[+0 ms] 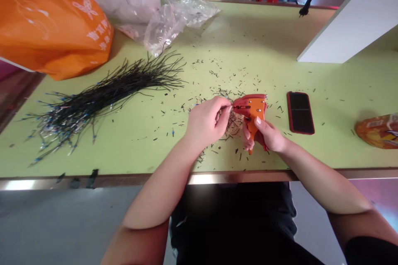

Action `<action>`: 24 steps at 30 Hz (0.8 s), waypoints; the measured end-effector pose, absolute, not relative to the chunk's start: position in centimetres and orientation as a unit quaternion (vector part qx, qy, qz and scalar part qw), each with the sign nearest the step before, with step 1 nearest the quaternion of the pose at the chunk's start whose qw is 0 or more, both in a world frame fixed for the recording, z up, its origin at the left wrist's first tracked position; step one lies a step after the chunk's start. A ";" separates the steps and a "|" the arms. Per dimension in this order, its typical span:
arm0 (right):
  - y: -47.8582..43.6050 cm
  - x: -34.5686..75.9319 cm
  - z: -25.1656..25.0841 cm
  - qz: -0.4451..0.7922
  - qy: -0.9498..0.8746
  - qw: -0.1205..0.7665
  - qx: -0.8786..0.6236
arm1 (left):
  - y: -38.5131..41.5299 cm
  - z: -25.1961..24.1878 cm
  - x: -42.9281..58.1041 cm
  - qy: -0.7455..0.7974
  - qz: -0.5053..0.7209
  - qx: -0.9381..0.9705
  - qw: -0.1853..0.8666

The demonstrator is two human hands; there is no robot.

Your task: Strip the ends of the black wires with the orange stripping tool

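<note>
My right hand (264,133) is wrapped round the handles of a red and orange wire stripper (255,108), whose jaws point left. At those jaws my left hand (209,120) is closed in a pinch on a thin dark wire, mostly hidden by the fingers. Below and between the hands lies a heap of short stripped scraps (234,126), partly covered. Off to the left, a large bundle of black wires (124,85) lies slantwise, with small blue and clear tips at its near left end.
An orange bag (56,25) and clear plastic bags (168,20) stand at the back left. A phone in a red case (300,112) lies right of the stripper, and an orange-labelled bottle (377,130) farther right. A white panel (351,20) rises behind. Scraps litter the green table (149,149).
</note>
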State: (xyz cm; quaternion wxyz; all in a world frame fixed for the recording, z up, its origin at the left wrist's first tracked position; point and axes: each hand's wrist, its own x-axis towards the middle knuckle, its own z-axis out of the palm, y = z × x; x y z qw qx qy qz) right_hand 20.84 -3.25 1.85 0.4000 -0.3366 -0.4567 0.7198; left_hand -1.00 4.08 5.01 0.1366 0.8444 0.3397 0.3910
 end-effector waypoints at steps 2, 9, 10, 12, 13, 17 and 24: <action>-3.3 20.6 1.8 0.718 -0.448 0.406 -0.346 | 4.1 5.0 -1.0 0.348 0.378 0.848 0.127; -3.5 19.1 1.8 0.699 -0.435 0.434 -0.366 | 4.0 4.7 -0.8 0.376 0.366 0.845 0.100; -3.5 18.9 1.7 0.695 -0.431 0.440 -0.372 | 3.9 4.7 -0.7 0.377 0.367 0.844 0.101; -3.6 18.4 1.7 0.688 -0.423 0.450 -0.381 | 3.9 4.5 -0.7 0.377 0.372 0.841 0.107; -3.6 18.3 1.8 0.685 -0.421 0.455 -0.383 | 3.9 4.5 -0.7 0.377 0.376 0.839 0.111; -3.7 18.1 2.2 0.664 -0.436 0.479 -0.374 | 4.1 4.8 -0.9 0.374 0.402 0.827 0.122; -4.6 18.7 2.0 0.641 -0.481 0.505 -0.320 | 2.6 5.2 -0.2 0.300 0.508 0.794 0.144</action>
